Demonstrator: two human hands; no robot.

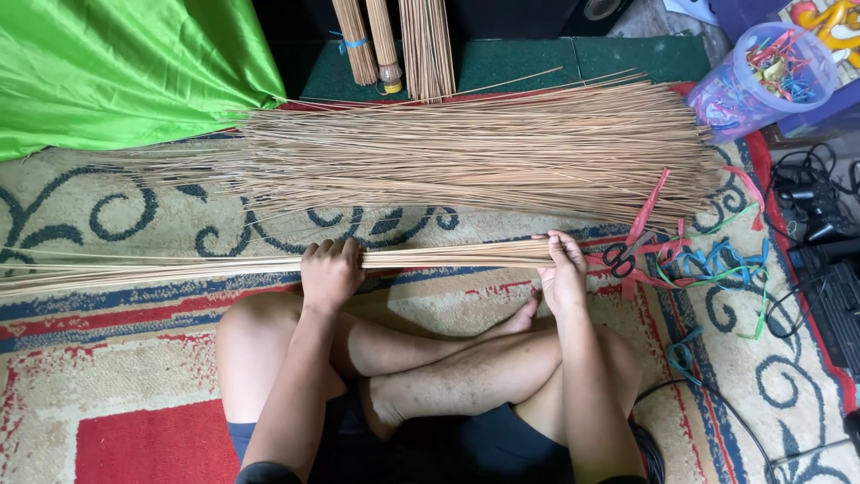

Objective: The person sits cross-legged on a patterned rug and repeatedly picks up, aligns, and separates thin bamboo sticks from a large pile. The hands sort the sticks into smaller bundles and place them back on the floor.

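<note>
Both hands grip one stick bundle [269,264] across the lap: left hand [330,272] closed around its middle, right hand [563,273] pinching its 3 o'clock end. Loose pile [466,152] lies at 12 o'clock; scissors [620,258] and ribbons [708,264] at 3 o'clock.

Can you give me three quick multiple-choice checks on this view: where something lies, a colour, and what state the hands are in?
1. Where do the scissors lie?
A. On the carpet just right of the right hand
B. On the green cloth
C. Inside the plastic tub

2. What colour is the cloth at upper left?
A. Red
B. Bright green
C. Black

3. What are the hands doing with the thin stick bundle?
A. Both are off it
B. Only the left hand touches it
C. Both grip it, the left hand around its middle and the right hand at its end

Answers:
1 A, the scissors rest among ribbon strips beside that hand.
2 B, the cloth is vivid green.
3 C, each hand is closed on the bundle.
</note>
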